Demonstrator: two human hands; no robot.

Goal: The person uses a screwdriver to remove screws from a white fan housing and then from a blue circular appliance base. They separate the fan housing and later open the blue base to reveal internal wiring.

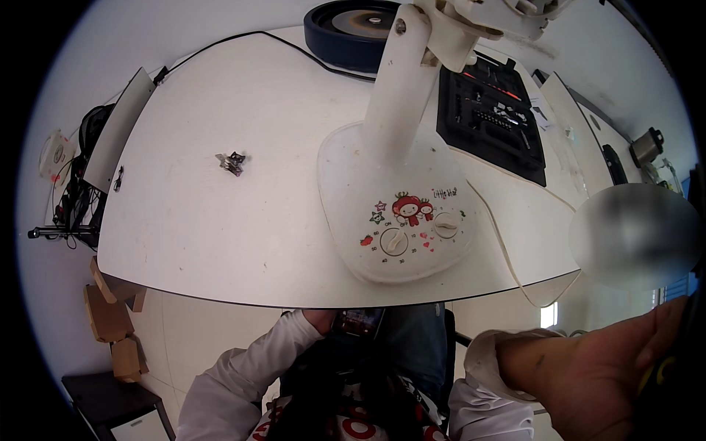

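Observation:
Below the table's front edge, my left hand [319, 320] is closed on a smartphone [359, 322] with a lit screen, held over my lap; the table edge partly hides the hand. My right hand [599, 371] is raised close at the lower right, palm side showing. Its fingers run into the dark rim, so what they touch is hidden. On the table stands a white desk fan [397, 95], its base printed with red cartoon figures and fitted with two knobs. The fan's upper end is cut off by the top edge.
Left of the fan lies a small cluster of shiny metal pieces [232, 163]. Behind stands a dark blue round object [342, 48] beside a black cable [257, 33]. An open black tool case [493, 117] lies right. A pale cord [507, 250] hangs over the front edge. Cardboard boxes [110, 316] stand lower left.

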